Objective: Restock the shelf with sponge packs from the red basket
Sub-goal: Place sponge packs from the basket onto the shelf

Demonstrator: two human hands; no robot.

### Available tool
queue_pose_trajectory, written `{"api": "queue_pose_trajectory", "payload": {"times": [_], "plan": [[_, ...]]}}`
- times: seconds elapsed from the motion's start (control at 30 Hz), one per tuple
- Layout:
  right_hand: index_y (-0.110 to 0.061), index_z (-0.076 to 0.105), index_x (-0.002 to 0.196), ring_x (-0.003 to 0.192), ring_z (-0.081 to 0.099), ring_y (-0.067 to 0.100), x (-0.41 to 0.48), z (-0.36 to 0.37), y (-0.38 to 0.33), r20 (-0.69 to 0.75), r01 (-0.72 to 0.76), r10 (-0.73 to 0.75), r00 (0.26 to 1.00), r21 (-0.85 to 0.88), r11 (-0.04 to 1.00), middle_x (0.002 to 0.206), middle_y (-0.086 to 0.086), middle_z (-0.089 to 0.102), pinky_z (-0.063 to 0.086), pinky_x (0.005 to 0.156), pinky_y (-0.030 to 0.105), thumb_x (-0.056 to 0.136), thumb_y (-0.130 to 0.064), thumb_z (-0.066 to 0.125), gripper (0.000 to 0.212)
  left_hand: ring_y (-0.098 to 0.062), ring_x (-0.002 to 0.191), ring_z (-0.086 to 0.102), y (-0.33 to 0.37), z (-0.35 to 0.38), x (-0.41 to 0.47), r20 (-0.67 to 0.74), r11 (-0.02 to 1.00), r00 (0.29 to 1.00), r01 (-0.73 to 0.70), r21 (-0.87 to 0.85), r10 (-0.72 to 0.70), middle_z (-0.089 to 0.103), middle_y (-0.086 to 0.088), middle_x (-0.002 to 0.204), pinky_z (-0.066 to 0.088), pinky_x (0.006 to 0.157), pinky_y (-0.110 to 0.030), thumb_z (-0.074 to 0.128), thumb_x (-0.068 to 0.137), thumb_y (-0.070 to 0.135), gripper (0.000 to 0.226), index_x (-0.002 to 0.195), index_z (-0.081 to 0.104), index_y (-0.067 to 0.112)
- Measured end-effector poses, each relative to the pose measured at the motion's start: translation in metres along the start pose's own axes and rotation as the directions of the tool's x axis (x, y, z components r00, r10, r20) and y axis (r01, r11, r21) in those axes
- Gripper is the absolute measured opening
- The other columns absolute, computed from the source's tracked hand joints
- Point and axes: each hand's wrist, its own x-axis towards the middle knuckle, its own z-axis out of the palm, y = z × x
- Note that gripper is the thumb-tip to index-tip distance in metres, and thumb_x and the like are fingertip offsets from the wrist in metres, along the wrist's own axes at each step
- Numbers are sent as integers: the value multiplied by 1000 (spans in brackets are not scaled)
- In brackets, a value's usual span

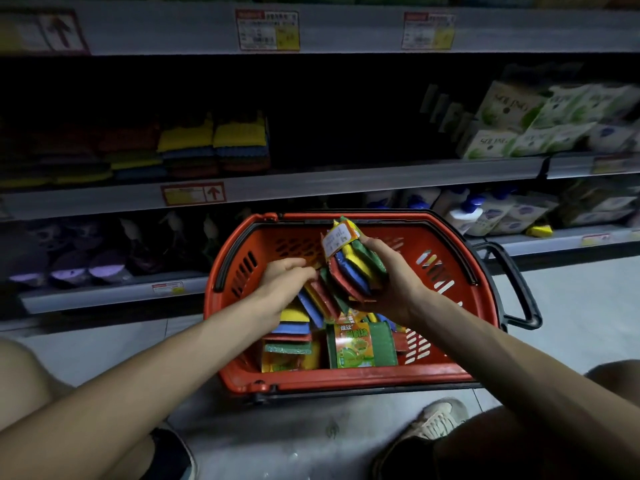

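Sponge packs (353, 261) up over the red basket (446, 372), fanned on edge. I've got my right hand (391, 282) wrapped shut around the bunch; my left hand (284, 282) is curled onto the lowest pack's edge, pinching it. More packs (360, 344) lie by the basket's near wall. Stacked sponges (214, 147) sit at the shelf's (346, 183) left front edge.

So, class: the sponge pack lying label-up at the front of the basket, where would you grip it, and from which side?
Probably from above, pinching the long side edges of the label-up pack: it lies flat with its face exposed, and the red basket wall blocks a level approach.
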Motion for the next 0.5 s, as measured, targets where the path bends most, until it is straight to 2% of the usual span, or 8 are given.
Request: {"api": "queue_pose_trajectory", "payload": {"times": [0.07, 0.13, 0.2, 0.3, 0.33, 0.43, 0.5], "plan": [[-22, 63, 132, 118, 66, 31, -4, 4, -5, -9, 85, -85, 996, 12, 996, 130, 11, 68, 57, 94, 47, 61, -60, 81, 82, -20, 115, 62, 8, -5, -4, -3, 998, 1000, -20, -65, 20, 70, -4, 120, 48, 100, -35, 70, 87, 15, 46, 132, 65, 19], [-25, 53, 142, 119, 65, 31, -10, 8, -13, 7, 173, -173, 985, 2, 985, 136, 10, 63, 61, 84, 44, 60, -57, 84, 93, -16, 98, 65, 20, -12, -13, 17, 987, 999, -40, -157, 44, 71, 0, 102, 49, 88, -36, 63, 91, 14, 25, 113, 68, 26], [-22, 51, 144, 119, 66, 32, -18, 12, -21, 27, 216, -217, 976, 14, 976, 137, 11, 62, 62, 79, 43, 66, -52, 84, 90, -15, 94, 64, 33, -21, -23, 33, 973, 996, -76, -216, 85, 71, 3, 97, 48, 91, -43, 60, 95, 24, 8, 98, 67, 23], [-17, 59, 137, 117, 69, 33, -35, 23, -30, 87, 241, -244, 966, 52, 969, 132, 13, 68, 57, 96, 54, 74, -45, 84, 73, -18, 95, 71, 45, -34, -32, 36, 961, 988, -140, -238, 152, 76, 2, 99, 55, 90, -43, 72, 90, 41, 28, 109, 70, 21], [-16, 60, 135, 114, 71, 31, -42, 27, -33, 106, 257, -259, 960, 38, 966, 128, 12, 71, 57, 97, 53, 79, -42, 82, 66, -19, 93, 73, 48, -37, -36, 35, 958, 984, -159, -238, 172, 77, 0, 98, 58, 89, -43, 76, 87, 43, 32, 111, 69, 23], [-11, 60, 133, 97, 76, 21, -66, 38, -43, 154, 318, -314, 937, -5, 948, 110, 6, 78, 63, 82, 38, 85, -32, 72, 54, -21, 98, 72, 53, -42, -45, 11, 948, 981, -185, -260, 194, 74, -4, 111, 59, 92, -46, 83, 81, 44, 49, 122, 64, 25], [-11, 57, 136, 95, 77, 20, -79, 40, -49, 199, 334, -326, 924, -9, 942, 112, 7, 76, 63, 77, 36, 82, -28, 75, 60, -23, 104, 71, 59, -47, -51, 24, 939, 980, -183, -292, 198, 71, -6, 121, 57, 96, -48, 87, 75, 43, 66, 132, 59, 24]]}}
